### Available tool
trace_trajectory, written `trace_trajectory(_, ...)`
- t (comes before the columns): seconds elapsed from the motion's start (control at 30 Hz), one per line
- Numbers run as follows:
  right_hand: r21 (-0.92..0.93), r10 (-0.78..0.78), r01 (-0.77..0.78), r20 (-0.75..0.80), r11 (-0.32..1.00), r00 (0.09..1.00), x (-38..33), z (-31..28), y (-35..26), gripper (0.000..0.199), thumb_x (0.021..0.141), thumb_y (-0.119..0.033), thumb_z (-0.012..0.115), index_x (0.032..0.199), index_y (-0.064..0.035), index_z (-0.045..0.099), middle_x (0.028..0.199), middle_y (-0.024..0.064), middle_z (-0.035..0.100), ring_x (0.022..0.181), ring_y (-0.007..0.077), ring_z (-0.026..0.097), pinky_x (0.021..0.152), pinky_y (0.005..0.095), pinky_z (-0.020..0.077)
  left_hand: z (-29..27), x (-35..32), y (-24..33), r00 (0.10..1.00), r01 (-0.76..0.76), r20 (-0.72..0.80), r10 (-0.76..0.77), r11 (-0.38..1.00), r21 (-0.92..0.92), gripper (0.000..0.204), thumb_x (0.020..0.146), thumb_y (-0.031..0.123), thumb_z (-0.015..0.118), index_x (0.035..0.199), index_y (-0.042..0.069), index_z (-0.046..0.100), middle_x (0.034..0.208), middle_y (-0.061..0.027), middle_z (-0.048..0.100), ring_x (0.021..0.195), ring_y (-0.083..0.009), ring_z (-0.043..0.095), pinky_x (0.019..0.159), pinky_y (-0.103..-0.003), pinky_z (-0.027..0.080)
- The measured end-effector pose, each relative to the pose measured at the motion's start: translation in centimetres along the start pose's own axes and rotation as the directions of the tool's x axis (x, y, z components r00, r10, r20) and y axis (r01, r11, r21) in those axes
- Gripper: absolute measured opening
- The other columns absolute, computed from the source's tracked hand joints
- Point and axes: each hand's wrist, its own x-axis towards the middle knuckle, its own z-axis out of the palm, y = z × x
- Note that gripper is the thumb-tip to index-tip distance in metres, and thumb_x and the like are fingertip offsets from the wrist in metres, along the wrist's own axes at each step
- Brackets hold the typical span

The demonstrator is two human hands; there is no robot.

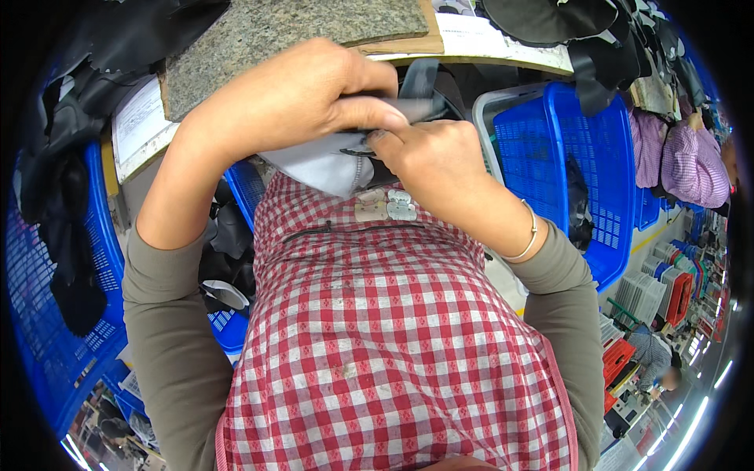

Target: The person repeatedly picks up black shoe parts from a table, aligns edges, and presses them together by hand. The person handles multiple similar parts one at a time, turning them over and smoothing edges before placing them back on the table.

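Both hands meet in front of my waist, close to the bench edge. My right hand [440, 161] is closed, its thumb and fingers pinching the edge of a sewn piece with pale grey-white lining [322, 163] and a dark edge. Over that piece bends my left hand [338, 90], thumb and forefinger drawn in toward the right fingertips. A thin greyish streak beside them is smeared by motion, and what the left fingers hold is hidden. Behind the fingers rises a dark strap [422, 78], and whether it joins the piece cannot be made out.
A rough stone slab [290, 43] lies on the bench ahead. Black leather-like pieces [141, 31] hang at the left and a black piece [550, 17] lies at the right. Blue baskets [530, 149] flank me. A person in checked purple [695, 165] is at the far right.
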Motion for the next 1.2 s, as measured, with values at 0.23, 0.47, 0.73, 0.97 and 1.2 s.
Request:
trace_trajectory(0.23, 0.057, -0.044, 0.045, -0.028, 0.997, 0.999, -2.6, 0.2, 0.3, 0.013, 0.067, -0.021, 0.071, 0.076, -0.0125, 0.073, 0.067, 0.0042, 0.068, 0.059, 0.0219, 0.069, 0.046, 0.0406, 0.0508, 5.4, -1.6, -1.0, 0.962, 0.205, 0.258, -0.089, 0.860, -0.467, 0.058, 0.086, 0.043, 0.080, 0.123, 0.001, 0.066, 0.112, -0.0096, 0.060, 0.102, -0.0211, 0.057, 0.087, -0.034, 0.049)
trace_trajectory(0.47, 0.067, -0.025, 0.025, 0.009, 0.997, 1.000, -3.3, 3.2, -0.6, 0.009, 0.065, -0.021, 0.071, 0.062, -0.0123, 0.073, 0.063, 0.0050, 0.069, 0.060, 0.0250, 0.070, 0.049, 0.0404, 0.0507, 12.3, -3.6, -1.4, 0.920, -0.106, -0.392, 0.020, 0.975, -0.198, 0.014, 0.095, 0.006, 0.065, 0.101, -0.006, 0.066, 0.094, -0.0196, 0.065, 0.087, -0.0359, 0.064, 0.079, -0.040, 0.052)
trace_trajectory(0.73, 0.138, -0.077, 0.074, 0.013, 0.988, 0.997, -3.7, 4.0, -2.1, 0.009, 0.066, -0.021, 0.071, 0.061, -0.0139, 0.072, 0.061, 0.0055, 0.069, 0.059, 0.0239, 0.070, 0.049, 0.0383, 0.0511, 13.4, -1.9, -1.5, 0.898, 0.287, -0.242, -0.368, 0.905, -0.313, 0.014, 0.099, 0.005, 0.064, 0.090, -0.006, 0.066, 0.077, -0.0174, 0.065, 0.068, -0.0334, 0.064, 0.065, -0.036, 0.051)
trace_trajectory(0.97, 0.099, -0.095, 0.089, 0.060, 0.991, 0.994, -3.8, 6.1, -2.4, 0.009, 0.064, -0.022, 0.071, 0.061, -0.0149, 0.073, 0.065, 0.0073, 0.072, 0.061, 0.0260, 0.071, 0.051, 0.0415, 0.0505, 13.8, -0.8, -4.7, 0.928, -0.222, -0.244, 0.281, 0.944, 0.245, 0.025, 0.095, 0.013, 0.070, 0.078, 0.003, 0.056, 0.070, -0.0178, 0.056, 0.061, -0.0377, 0.060, 0.058, -0.048, 0.048)
trace_trajectory(1.2, 0.162, -0.049, 0.036, 0.072, 0.986, 0.996, -4.6, 5.1, -2.6, 0.009, 0.064, -0.020, 0.072, 0.061, -0.0126, 0.069, 0.062, 0.0033, 0.068, 0.066, 0.0240, 0.071, 0.053, 0.0384, 0.0538, 12.7, -1.3, -3.7, 0.960, 0.276, 0.096, -0.263, 0.944, -0.183, 0.035, 0.103, 0.020, 0.063, 0.080, -0.004, 0.054, 0.072, -0.0210, 0.054, 0.061, -0.0294, 0.058, 0.060, -0.040, 0.045)
